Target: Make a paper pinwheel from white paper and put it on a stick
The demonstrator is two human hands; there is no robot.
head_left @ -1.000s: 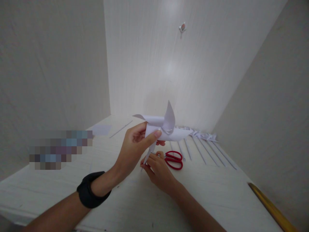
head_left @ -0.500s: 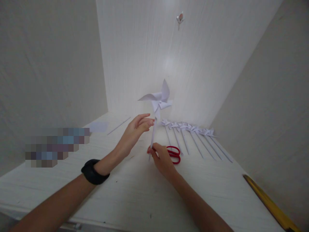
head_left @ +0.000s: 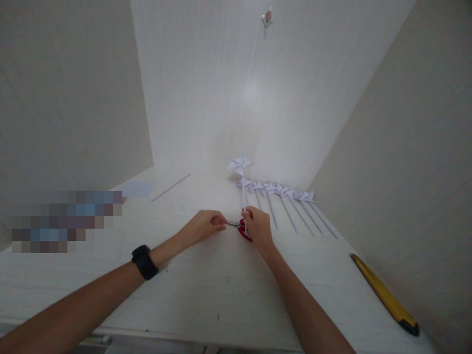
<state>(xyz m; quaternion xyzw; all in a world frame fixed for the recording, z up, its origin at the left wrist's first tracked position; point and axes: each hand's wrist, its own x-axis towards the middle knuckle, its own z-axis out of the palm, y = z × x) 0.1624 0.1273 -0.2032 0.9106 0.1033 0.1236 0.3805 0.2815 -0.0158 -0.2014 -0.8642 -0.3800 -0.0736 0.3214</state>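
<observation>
My right hand (head_left: 259, 226) is closed round the lower stick of a white paper pinwheel (head_left: 240, 165), which stands upright with its blades at the top. Behind that hand lie red-handled scissors (head_left: 242, 231), partly covered by the fingers, their blades pointing left. At the blade tips is my left hand (head_left: 210, 222), with a black band (head_left: 145, 262) on its wrist. Its fingers are curled together in a pinch; a thin pale sliver shows between them, too small to name. I cannot tell whether the left fingertips touch the scissors.
Several finished paper pinwheels (head_left: 291, 191) lie in a row at the right back, sticks toward me. A loose paper stick (head_left: 171, 187) and a white paper sheet (head_left: 137, 189) lie at the left. A yellow tool with a black end (head_left: 383, 292) rests along the right wall.
My right hand has moved slightly right, carrying the pinwheel farther from me. My left hand has left the pinwheel, come down to the table and closed its fingers.
</observation>
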